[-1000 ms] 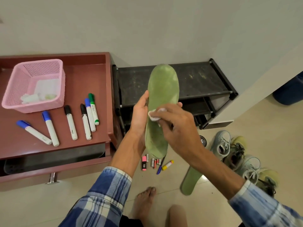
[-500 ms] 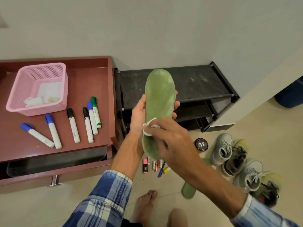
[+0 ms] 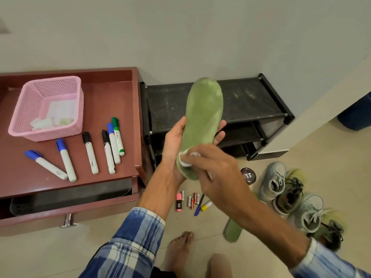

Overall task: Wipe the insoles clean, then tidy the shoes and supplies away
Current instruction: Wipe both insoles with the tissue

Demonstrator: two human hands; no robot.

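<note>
Insole (image 3: 203,117), green and upright in front of the black shoe rack (image 3: 251,101), sits in the left hand (image 3: 173,144), whose thumb and fingers curl round its edges from behind. The right hand (image 3: 217,175) pinches a small white wipe (image 3: 185,159) against its lower end with bunched fingertips. A second green insole (image 3: 232,230) lies on the floor beside four sneakers (image 3: 274,181), near batteries (image 3: 191,200); a pink basket (image 3: 24,119) and six markers (image 3: 90,153) rest on the red cabinet (image 3: 112,97) to the left.
</note>
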